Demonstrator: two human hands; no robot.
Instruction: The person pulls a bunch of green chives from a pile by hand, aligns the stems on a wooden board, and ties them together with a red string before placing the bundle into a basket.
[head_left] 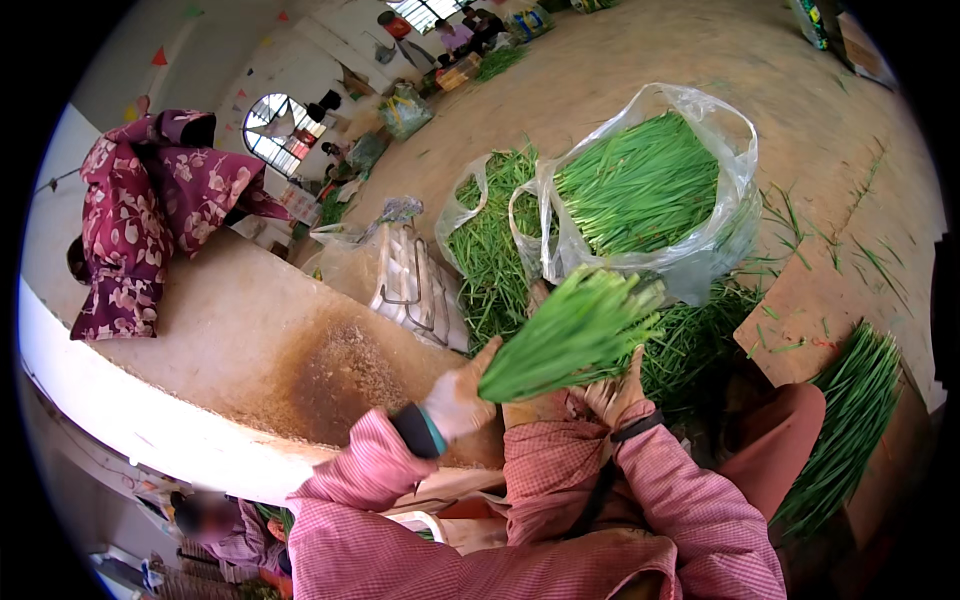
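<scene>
"One bunch of greens (570, 335), we see, held up before the plastic bag (735, 225): which step?"

"Evening it, we judge: right hand (614, 398) curled under one end, left hand (460, 396) at the other, most fingers hidden, so we can't tell how closed."

"Next?"

"A light, steady grip, we'd say"

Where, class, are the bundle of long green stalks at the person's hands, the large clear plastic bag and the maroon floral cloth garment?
Bundle of long green stalks (565, 335): head view, middle of its length.
Large clear plastic bag (740, 215): head view, right wall.
Maroon floral cloth garment (122, 222): head view, left-hand fabric.
</scene>
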